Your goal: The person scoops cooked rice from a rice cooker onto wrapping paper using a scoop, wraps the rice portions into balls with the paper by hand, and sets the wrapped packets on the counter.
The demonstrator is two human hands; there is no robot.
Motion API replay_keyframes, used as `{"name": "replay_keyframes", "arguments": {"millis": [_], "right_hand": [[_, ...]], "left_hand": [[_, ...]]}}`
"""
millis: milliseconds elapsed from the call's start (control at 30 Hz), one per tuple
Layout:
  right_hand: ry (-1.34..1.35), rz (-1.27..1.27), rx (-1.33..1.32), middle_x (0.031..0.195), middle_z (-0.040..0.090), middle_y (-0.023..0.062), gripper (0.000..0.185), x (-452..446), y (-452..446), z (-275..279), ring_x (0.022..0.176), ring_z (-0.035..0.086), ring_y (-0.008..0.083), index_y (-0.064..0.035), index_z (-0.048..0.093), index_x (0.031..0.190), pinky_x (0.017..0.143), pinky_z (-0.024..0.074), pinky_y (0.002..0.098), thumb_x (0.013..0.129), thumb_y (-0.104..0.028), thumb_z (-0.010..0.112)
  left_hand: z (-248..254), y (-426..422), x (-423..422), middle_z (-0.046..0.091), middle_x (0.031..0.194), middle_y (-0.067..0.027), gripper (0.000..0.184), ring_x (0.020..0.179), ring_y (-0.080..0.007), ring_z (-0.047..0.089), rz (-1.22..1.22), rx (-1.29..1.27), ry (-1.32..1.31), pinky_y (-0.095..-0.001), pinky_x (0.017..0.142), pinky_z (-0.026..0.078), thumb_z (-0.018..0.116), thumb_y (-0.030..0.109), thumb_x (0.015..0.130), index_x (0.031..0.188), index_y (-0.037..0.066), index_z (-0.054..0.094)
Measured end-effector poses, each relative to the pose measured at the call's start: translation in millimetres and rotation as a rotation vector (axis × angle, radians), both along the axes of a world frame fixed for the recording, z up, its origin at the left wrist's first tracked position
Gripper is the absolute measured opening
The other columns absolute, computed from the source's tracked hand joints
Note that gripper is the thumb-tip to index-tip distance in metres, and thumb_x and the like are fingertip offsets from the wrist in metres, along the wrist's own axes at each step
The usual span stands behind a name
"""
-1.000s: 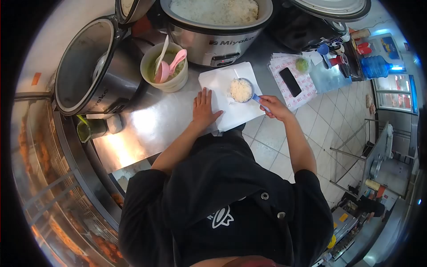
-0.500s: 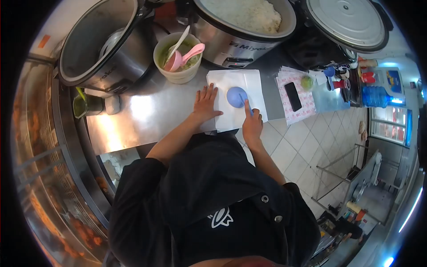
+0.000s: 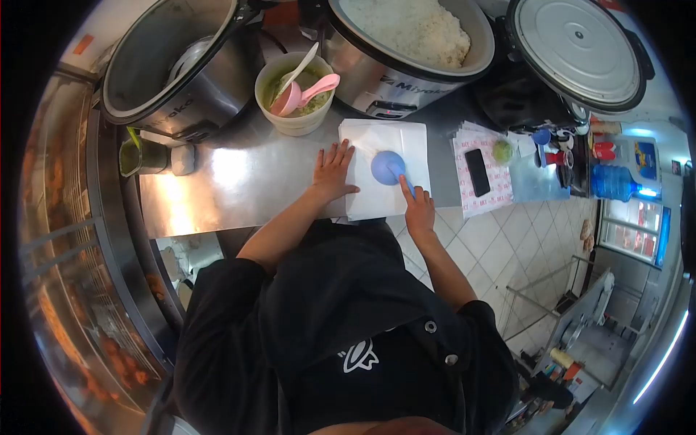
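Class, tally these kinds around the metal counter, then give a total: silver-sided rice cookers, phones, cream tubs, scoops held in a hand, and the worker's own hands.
Rice cookers: 2 (left cooker, rice-filled cooker)
Phone: 1
Cream tub: 1
Held blue scoop: 1
Hands: 2 (left hand, right hand)
Total: 7

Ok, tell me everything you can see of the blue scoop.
The blue scoop has a round bowl and a slim handle, apparently plastic. It lies bowl-down on the white paper, its domed back facing up; whatever is beneath is hidden. The handle points toward the person and slightly right, where the right hand grips it, index finger stretched along it toward the bowl. The left hand doesn't touch it.
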State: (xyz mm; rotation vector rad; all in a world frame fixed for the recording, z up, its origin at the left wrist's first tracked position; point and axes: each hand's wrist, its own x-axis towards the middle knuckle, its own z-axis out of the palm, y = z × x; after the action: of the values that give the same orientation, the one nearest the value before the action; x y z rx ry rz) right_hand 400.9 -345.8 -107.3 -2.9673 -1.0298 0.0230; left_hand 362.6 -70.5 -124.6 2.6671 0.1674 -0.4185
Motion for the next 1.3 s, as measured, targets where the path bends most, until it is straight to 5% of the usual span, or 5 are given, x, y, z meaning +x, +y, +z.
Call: {"name": "replay_keyframes", "arguments": {"millis": [233, 333, 667, 900, 1300], "right_hand": [[0.004, 0.126, 0.108, 0.097, 0.052, 0.0136, 0.074, 19.8, -22.4, -12.9, 0.088, 0.055, 0.0322, -0.0233, 0.035, 0.153, 0.077, 0.047, 0.0441, 0.085, -0.003, 0.056], [0.156, 0.239, 0.524, 0.118, 0.051, 0.0254, 0.061, 28.3, -45.2, -9.7, 0.099, 0.055, 0.0413, -0.0014, 0.029, 0.151, 0.091, 0.0453, 0.0476, 0.094, -0.001, 0.051], [-0.213, 0.295, 1.168, 0.118, 0.055, 0.0191, 0.053, 157.8, 65.6, 248.8, 0.101, 0.055, 0.0308, -0.0024, 0.046, 0.139, 0.086, 0.0453, 0.0379, 0.092, -0.017, 0.065], [0.657, 0.316, 0.633, 0.091, 0.064, 0.009, 0.019, 97.1, -26.4, 35.0, 0.08, 0.061, 0.0229, -0.0078, 0.068, 0.101, 0.072, 0.0494, 0.0343, 0.084, -0.014, 0.072], [0.349, 0.556, 0.453, 0.108, 0.056, 0.0072, 0.044, 53.5, -26.5, 0.3, 0.106, 0.054, 0.0275, -0.0115, 0.062, 0.113, 0.092, 0.043, 0.0416, 0.076, -0.031, 0.075]], "left_hand": [[11.8, -13.5, -0.7, 0.012, 0.164, -0.0065, 0.115, 0.15, -0.0294, 0.014, 0.071, 0.109, 0.054, -0.0539, 0.121, 0.011, 0.082, 0.049, 0.068, 0.156, 0.014, 0.016], [1.1, -28.5, -13.3, 0.02, 0.161, -0.0095, 0.102, 0.148, -0.0301, 0.02, 0.209, 0.112, -0.082, -0.0514, 0.119, 0.019, 0.08, 0.039, 0.074, 0.154, 0.013, 0.022], [-21.8, -64.8, -69.9, 0.042, 0.151, -0.0051, 0.049, 0.141, -0.0261, 0.037, 0.087, -0.11, -0.444, -0.0455, 0.114, 0.032, 0.073, 0.03, 0.081, 0.128, 0.018, 0.063], [-38.6, -66.0, -63.0, 0.062, 0.132, -0.0064, 0.025, 0.131, -0.0292, 0.05, 0.191, -0.214, -0.637, -0.0455, 0.107, 0.039, 0.081, 0.021, 0.073, 0.097, 0.017, 0.078], [-7.3, -25.5, -3.4, 0.068, 0.117, -0.0094, 0.017, 0.109, -0.0274, 0.06, 0.172, -0.589, -0.244, -0.0377, 0.089, 0.05, 0.081, 0.025, 0.074, 0.079, 0.009, 0.077]]}}
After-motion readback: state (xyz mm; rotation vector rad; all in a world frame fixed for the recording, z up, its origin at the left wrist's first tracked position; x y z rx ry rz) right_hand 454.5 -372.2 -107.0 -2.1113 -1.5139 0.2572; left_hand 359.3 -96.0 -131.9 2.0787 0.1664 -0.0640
